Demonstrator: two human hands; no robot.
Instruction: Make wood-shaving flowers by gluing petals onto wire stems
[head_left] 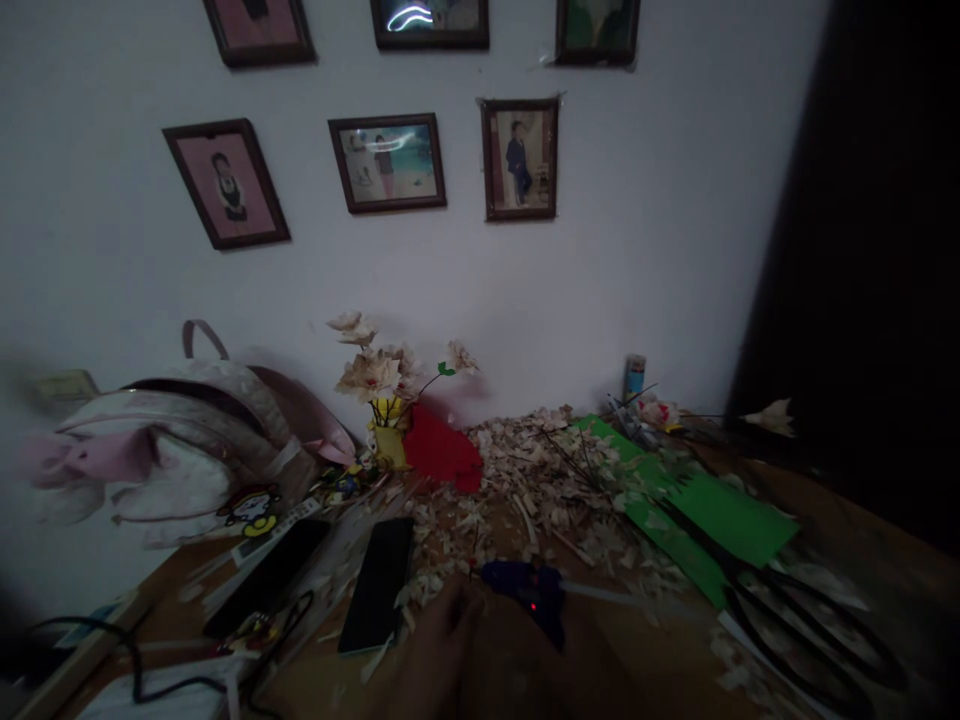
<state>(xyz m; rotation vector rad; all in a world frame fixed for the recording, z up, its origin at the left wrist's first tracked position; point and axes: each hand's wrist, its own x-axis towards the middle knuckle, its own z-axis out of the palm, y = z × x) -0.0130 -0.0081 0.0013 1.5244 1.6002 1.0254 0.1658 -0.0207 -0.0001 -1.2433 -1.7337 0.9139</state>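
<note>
At the bottom centre, dim and blurred, my right hand (487, 655) is closed around the grip of a dark blue glue gun (529, 590). A small red light glows on the gun, and a pale glue stick pokes out to its right. The gun hovers over a wooden table (817, 530) strewn with pale wood shavings (540, 480). My left hand is out of view.
A black phone (379, 585) and a dark flat device lie left of the hand. Large black scissors (810, 620) rest on green paper (705, 510). A yellow vase of pale flowers (386, 400), red paper, a pink-white backpack (172, 450) and framed photos line the wall.
</note>
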